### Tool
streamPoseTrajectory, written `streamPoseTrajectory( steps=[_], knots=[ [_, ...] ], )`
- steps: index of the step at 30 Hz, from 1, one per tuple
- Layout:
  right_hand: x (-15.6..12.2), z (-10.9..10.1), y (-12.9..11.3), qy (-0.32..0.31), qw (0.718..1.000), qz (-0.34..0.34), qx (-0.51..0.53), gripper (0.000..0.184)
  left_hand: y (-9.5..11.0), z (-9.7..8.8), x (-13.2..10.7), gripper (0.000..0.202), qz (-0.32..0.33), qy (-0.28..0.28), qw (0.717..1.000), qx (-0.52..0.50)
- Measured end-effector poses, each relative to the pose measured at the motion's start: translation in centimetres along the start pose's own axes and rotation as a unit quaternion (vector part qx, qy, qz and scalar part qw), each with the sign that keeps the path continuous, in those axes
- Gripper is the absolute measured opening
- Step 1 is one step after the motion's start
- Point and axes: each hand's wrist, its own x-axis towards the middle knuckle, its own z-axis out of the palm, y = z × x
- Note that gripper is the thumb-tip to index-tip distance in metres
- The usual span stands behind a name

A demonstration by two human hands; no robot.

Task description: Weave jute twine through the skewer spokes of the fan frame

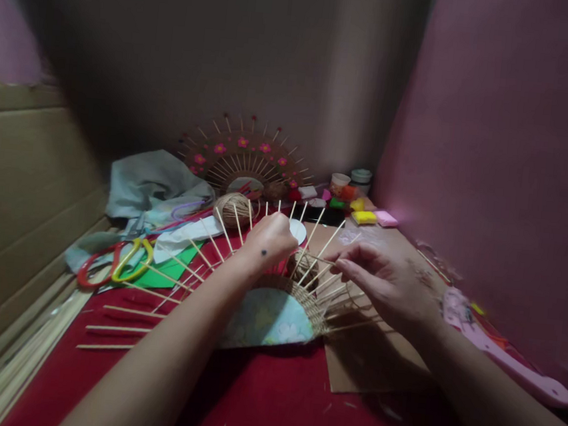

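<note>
A half-round craft piece (pixel 274 316) lies on the red cloth, with a pale patterned centre, a woven twine rim and several wooden skewers fanning outward. My left hand (pixel 268 242) is closed over the upper skewers near the rim. My right hand (pixel 388 280) pinches a thin strand of twine among the skewers on the right side. A ball of twine (pixel 231 209) sits just behind the piece.
A finished fan piece with pink flowers (pixel 246 159) leans on the back wall. Scissors with red and yellow handles (pixel 116 260), green paper (pixel 170 270) and grey cloth (pixel 153 184) lie left. Coloured clay blocks (pixel 364 216) and small cups (pixel 340 181) stand back right. A pink tool (pixel 501 358) lies right. Cardboard (pixel 365 355) sits underneath.
</note>
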Motion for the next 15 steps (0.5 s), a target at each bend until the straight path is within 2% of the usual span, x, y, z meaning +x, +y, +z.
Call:
streamPoseTrajectory(
  steps=[6,13,15],
  knots=[
    [-0.01,0.16,0.64,0.048,0.994,0.025,0.100,0.015,-0.12,-0.10,0.00,0.020,-0.003,-0.024,1.000,-0.016],
    [0.17,0.11,0.72,0.098,0.984,0.075,0.132,0.016,-0.35,-0.58,-0.02,0.017,0.044,-0.017,0.996,-0.081],
    [0.14,-0.07,0.73,0.105,0.983,0.092,0.123,0.015,-0.15,-0.94,-0.27,0.022,0.033,-0.022,0.993,-0.112]
  ],
)
